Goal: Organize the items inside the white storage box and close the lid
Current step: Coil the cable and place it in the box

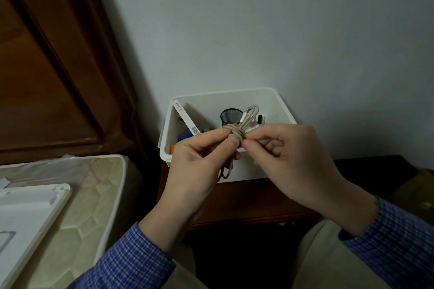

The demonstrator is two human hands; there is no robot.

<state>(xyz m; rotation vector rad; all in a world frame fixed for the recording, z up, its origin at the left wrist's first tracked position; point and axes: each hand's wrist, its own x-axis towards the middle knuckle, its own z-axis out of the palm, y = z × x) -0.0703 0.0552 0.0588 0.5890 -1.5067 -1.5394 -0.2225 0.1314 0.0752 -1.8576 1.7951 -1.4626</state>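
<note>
The white storage box [225, 97] stands open on a dark wooden nightstand against the wall. Inside it I see a black mesh cup [231, 116], a flat white packet with a barcode [185, 118], a blue item [185, 135] and small bottles [259, 121]. In front of the box both hands hold a beige cable bundle [236, 134] wound round its own middle. My left hand [199, 162] grips the bundle from the left, a loop hanging below it. My right hand [288, 155] pinches the wrapped part from the right. The white lid [30, 216] lies on the mattress at lower left.
A mattress [98, 195] with clear plastic wrap on it fills the lower left. A brown wooden headboard [51, 65] rises behind it. The nightstand top [246, 197] extends in front of the box. A pale wall stands behind. My knees in beige trousers show at the bottom.
</note>
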